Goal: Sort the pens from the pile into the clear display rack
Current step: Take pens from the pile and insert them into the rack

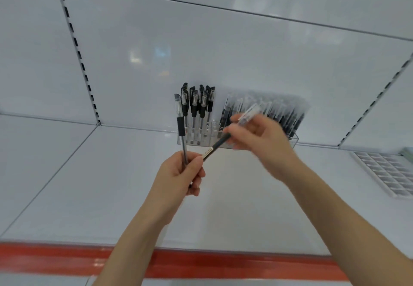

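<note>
A clear display rack [292, 139] stands on the white shelf against the back wall. Several black-capped pens [196, 105] stand upright in its left part, and several darker pens [283, 113] fill its right part. My left hand [181, 174] grips an upright pen with a black grip [180, 125], its cap up. A slim dark pen with a white label [218, 145] runs slantwise between both hands, its lower end at my left fingers. My right hand [261, 138], blurred, holds its upper part, where a clear cap [249, 112] shows.
A white gridded tray [384, 171] lies on the shelf at the right. The shelf has a red front strip [201, 263]. Slotted uprights [76, 46] run up the back wall on both sides.
</note>
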